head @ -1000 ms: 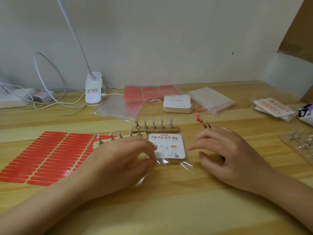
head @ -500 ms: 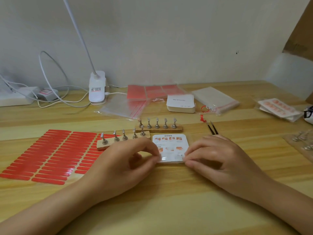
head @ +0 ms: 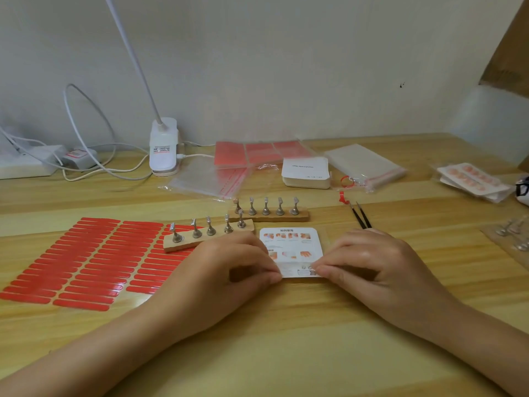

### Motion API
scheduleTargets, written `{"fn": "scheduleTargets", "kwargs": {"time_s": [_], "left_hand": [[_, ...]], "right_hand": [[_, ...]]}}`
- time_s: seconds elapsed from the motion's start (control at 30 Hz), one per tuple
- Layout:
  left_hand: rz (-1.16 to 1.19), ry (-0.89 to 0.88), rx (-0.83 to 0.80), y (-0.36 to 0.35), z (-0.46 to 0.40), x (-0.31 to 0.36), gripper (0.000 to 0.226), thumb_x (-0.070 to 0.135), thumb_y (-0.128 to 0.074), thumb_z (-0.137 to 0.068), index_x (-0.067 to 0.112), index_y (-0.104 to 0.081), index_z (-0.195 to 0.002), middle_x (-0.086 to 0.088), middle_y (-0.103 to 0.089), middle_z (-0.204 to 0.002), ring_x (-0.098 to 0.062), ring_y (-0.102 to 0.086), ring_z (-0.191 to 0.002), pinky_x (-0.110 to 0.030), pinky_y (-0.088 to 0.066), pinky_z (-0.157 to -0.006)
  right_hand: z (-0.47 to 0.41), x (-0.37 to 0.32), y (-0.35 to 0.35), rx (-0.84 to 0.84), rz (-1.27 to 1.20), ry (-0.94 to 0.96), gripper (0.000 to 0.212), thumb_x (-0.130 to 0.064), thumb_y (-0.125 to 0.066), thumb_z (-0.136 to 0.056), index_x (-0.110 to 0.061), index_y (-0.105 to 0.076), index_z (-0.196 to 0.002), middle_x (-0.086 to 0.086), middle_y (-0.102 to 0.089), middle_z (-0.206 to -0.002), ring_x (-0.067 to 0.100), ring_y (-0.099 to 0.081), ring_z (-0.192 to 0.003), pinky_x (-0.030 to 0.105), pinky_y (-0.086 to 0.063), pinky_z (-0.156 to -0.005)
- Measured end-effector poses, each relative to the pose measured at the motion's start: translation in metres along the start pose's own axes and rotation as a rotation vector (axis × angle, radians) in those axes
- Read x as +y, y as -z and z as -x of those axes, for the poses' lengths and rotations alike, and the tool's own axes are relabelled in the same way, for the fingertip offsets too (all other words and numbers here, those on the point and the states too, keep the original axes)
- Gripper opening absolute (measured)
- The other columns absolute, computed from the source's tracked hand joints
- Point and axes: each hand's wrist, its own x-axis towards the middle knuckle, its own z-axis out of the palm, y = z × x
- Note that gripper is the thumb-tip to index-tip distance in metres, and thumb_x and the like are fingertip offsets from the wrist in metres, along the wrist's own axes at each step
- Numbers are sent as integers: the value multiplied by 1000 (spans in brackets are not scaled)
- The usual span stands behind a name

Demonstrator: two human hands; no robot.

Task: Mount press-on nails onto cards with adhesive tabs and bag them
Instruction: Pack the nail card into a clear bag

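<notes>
Tweezers (head: 361,215) partly hidden behind right hand (head: 380,267). Both hands pinch card (head: 290,247) near edge; left hand (head: 229,270) fingers curled. Bag flap, loose earlier, now flat.

Two bare forearms enter from the lower frame edge. No sleeves, gloves, rings, bracelets or watch are worn. Left hand (head: 229,270) and right hand (head: 375,265): fingernails short and unpainted where visible. Wrists uncovered.
</notes>
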Motion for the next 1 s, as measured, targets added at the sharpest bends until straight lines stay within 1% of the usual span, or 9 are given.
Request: {"fn": "scheduleTargets", "kwargs": {"time_s": [0.07,0.13,0.33,0.4,0.47,0.63,0.77,0.9,1.0], "left_hand": [[33,26,-11,1,-1,0,10,30,-67,-79,24,-74,-82,13,-64,-78,-3,-60,-72,-18,-46,-59],[69,56,-26,2,-2,0,10,34,-67,-80,26,-74,-81,14,-65,-75,-5,-61,-71,-21,-47,-60],[152,135,-12,1,-4,1,16,39,-62,-73,27,-72,-76,17,-67,-76,-1,-61,-70,-10,-42,-61],[163,145,-17,1,-5,1,18,39,-62,-73,25,-73,-77,18,-68,-76,2,-62,-70,-8,-42,-62],[171,155,-25,2,-6,1,18,39,-62,-72,26,-73,-77,19,-68,-77,3,-62,-71,-8,-42,-63],[203,193,-35,3,-7,3,11,45,-61,-70,37,-69,-74,23,-68,-77,5,-62,-72,-7,-43,-62],[210,227,-15,4,-8,5,16,48,-59,-68,36,-69,-69,25,-65,-65,8,-58,-61,-5,-38,-55],[182,237,-10,3,-10,8,13,43,-60,-72,34,-69,-68,27,-62,-58,9,-55,-57,-5,-36,-52],[146,248,-25,2,-12,8,12,32,-65,-80,32,-70,-68,25,-63,-59,7,-56,-58,-6,-37,-53]], "right_hand": [[-1,0,0,8,-10,-11,23,-34,-56,-83,-20,-74,-81,-15,-65,-76,-1,-57,-71,21,-39,-69],[-1,-1,0,16,-26,-26,23,-36,-57,-82,-21,-74,-82,-16,-66,-75,-1,-57,-69,20,-39,-69],[-1,-2,3,7,-136,-89,27,-43,-67,-70,-20,-73,-83,-18,-61,-74,0,-57,-72,13,-40,-72],[-1,-2,3,-17,-162,-110,22,-37,-74,-68,-18,-73,-79,-16,-61,-75,3,-58,-72,12,-42,-70],[-2,-1,3,-12,-177,-129,11,-28,-70,-72,-18,-73,-73,-13,-64,-73,4,-59,-70,13,-43,-68],[0,-1,2,31,-108,-158,16,-27,-64,-78,-16,-73,-71,-11,-66,-68,4,-59,-66,16,-41,-68],[1,-1,1,55,-34,-173,16,-23,-63,-80,-16,-72,-70,-8,-66,-64,6,-59,-63,19,-41,-69],[1,-3,0,57,-32,-230,18,-26,-61,-80,-17,-72,-67,-8,-66,-62,8,-59,-63,16,-40,-68],[-1,-5,1,80,-86,-299,10,-20,-66,-81,-21,-74,-75,-14,-67,-66,-1,-60,-68,7,-41,-64]]}}
